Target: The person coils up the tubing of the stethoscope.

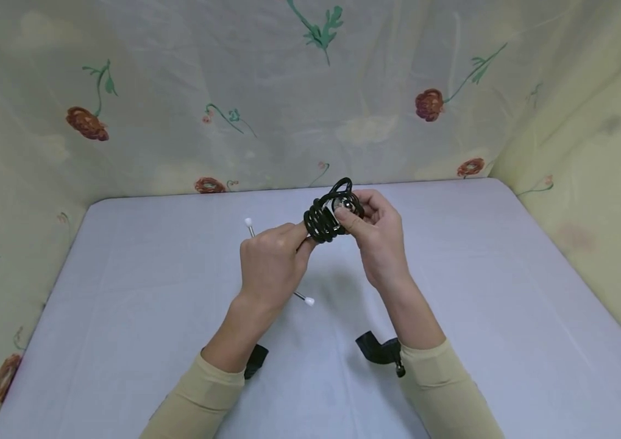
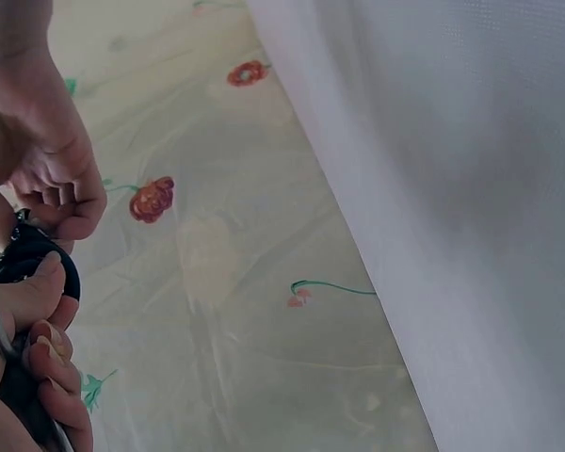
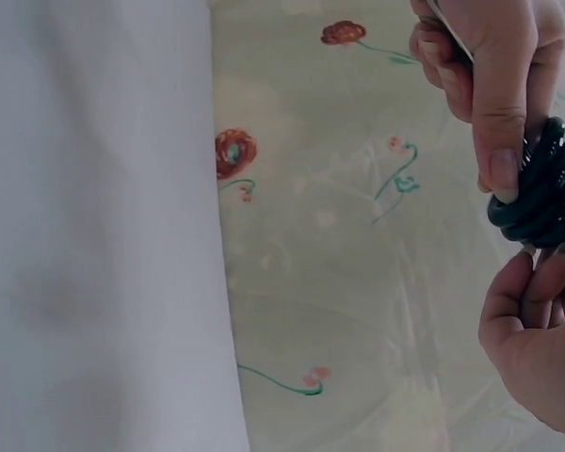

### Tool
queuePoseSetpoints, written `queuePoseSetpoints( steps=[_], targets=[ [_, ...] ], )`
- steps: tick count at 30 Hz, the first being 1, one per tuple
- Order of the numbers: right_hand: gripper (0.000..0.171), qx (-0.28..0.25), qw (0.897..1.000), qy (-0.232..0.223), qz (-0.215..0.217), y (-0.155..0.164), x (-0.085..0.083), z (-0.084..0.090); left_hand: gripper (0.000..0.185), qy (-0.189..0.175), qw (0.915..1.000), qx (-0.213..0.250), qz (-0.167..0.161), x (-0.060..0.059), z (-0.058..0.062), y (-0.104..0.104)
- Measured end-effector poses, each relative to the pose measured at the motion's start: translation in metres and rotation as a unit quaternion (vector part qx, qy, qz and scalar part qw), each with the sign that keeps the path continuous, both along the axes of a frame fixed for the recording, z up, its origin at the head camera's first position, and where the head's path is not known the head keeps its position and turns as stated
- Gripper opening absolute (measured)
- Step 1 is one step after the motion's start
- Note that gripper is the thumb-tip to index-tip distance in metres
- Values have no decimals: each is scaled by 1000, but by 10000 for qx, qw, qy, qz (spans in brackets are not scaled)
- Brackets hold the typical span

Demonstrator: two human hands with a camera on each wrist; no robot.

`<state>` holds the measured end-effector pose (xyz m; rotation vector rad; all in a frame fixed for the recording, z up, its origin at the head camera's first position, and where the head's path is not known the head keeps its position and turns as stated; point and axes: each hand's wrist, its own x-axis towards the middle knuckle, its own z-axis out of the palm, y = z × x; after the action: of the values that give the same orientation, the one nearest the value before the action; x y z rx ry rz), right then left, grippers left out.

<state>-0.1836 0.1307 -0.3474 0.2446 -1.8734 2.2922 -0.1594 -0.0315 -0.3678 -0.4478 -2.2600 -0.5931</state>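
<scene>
Above the table I hold a stethoscope with both hands. Its black tubing (image 1: 319, 222) is wound into tight coils, with one loop standing up at the top. My left hand (image 1: 270, 259) grips the metal ear tubes; one white ear tip (image 1: 248, 222) sticks out above the fist and another white tip (image 1: 309, 302) below it. With thumb and fingers my right hand (image 1: 384, 241) pinches the shiny round chest piece (image 1: 347, 205) at the end of the coils. The right wrist view shows the left thumb (image 3: 501, 155) touching the coiled tubing (image 3: 543, 193).
A white cloth covers the table (image 1: 151, 292). Pale floral curtains (image 1: 266, 79) hang behind it and at both sides. A black angular part (image 1: 378, 349) shows by the right wrist, and another black part (image 1: 256, 361) by the left.
</scene>
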Motion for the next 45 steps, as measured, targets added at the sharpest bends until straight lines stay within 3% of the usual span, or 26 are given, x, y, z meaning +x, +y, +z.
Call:
queuePoseSetpoints(
  steps=[11, 19, 34, 45],
  targets=[
    [9, -276, 9989, -359, 134, 0, 2, 3, 6, 185, 9997, -99, -87, 1, 0, -2],
    [12, -52, 9981, -525, -324, -4, 4, 5, 10, 201, 9994, -146, -230, 2, -2, 1],
    [8, 624, 9973, -186, -348, 0, 4, 7, 7, -314, 9990, -8, -318, 2, 1, 0],
    [15, 1085, 9934, -214, -298, 3, 2, 4, 8, -624, 9973, 15, -392, -1, 1, -5]
  ],
)
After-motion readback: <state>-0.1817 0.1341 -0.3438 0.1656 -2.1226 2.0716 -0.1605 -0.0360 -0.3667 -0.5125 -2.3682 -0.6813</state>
